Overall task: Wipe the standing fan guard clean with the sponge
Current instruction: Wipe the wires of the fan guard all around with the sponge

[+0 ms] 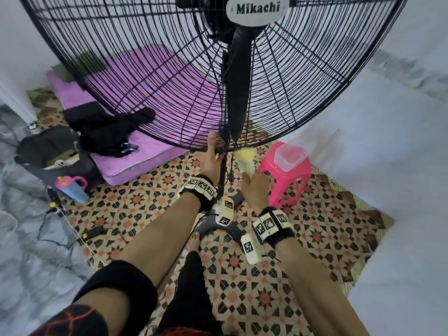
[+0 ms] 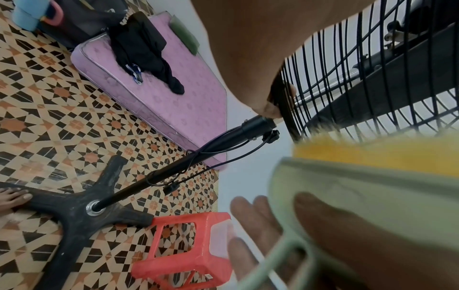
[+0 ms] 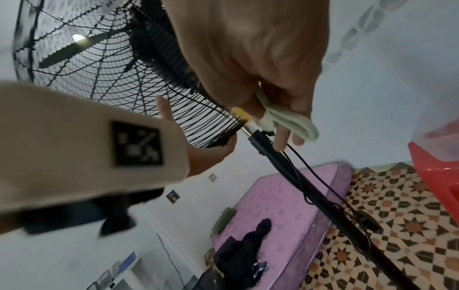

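While the black fan guard looms over a patterned floor, the left hand grips its bottom rim and the right hand clamps a yellow sponge, pressed to the rim beside a pink stool.

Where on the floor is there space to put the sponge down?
Bare tiles lie between the fan base and the pink mattress, and right of the pink stool. It is crowded around the blue cup, black bag and cables.
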